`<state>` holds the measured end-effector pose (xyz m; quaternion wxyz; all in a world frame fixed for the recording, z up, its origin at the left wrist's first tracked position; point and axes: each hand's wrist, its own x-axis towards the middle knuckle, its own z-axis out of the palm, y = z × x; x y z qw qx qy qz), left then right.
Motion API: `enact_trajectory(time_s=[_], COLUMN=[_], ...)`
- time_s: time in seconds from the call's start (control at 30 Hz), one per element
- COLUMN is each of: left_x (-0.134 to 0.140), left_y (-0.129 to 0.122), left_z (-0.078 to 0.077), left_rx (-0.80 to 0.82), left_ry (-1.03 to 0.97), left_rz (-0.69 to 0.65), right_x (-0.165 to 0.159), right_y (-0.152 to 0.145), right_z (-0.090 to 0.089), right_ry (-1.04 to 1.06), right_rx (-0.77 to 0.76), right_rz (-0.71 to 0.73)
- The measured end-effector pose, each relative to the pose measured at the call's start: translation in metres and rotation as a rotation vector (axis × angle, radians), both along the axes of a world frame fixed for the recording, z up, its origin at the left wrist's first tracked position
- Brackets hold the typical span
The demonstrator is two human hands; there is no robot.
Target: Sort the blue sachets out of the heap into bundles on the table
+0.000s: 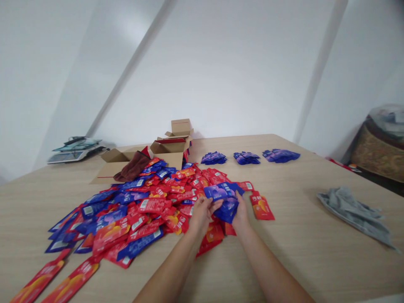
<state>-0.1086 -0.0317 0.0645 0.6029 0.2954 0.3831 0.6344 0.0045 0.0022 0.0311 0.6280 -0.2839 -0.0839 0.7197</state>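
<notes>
Both my hands hold blue pouches [222, 191] above the right edge of a large heap of pouches. My left hand [202, 213] pinches them at their lower left side. Around their right side closes my right hand [240, 211]. At least two blue pouches overlap in the grip; the exact number is hard to make out. Below and to the left spreads the heap of red pouches [154, 205] and blue pouches [140, 246], many showing white labels. A single red pouch [261, 206] lies just right of my right hand.
Three stacks of blue pouches, a left one [213, 158], a middle one [246, 158] and a right one [280, 155], lie farther back. Open cardboard boxes [172, 147] stand behind the heap, beside a brown cloth [134, 166]. A grey cloth [353, 212] lies right, a scale [74, 153] far left.
</notes>
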Motion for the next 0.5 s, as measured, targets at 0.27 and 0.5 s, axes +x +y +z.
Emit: enact_trajectory(time_s=[0.27,0.5], left_x=[0.018,0.028], left_y=[-0.009,-0.018], left_z=[-0.008,-0.019], left_rx=[-0.062,-0.079], left_ry=[-0.064,0.01], left_rz=[0.018,-0.033], right_x=[-0.001,-0.002], right_y=[-0.004,-0.003], right_z=[0.008,-0.001], right_ry=[0.006,-0.186], right_rx=[-0.037,0.097], right_rz=[-0.189,-0.191])
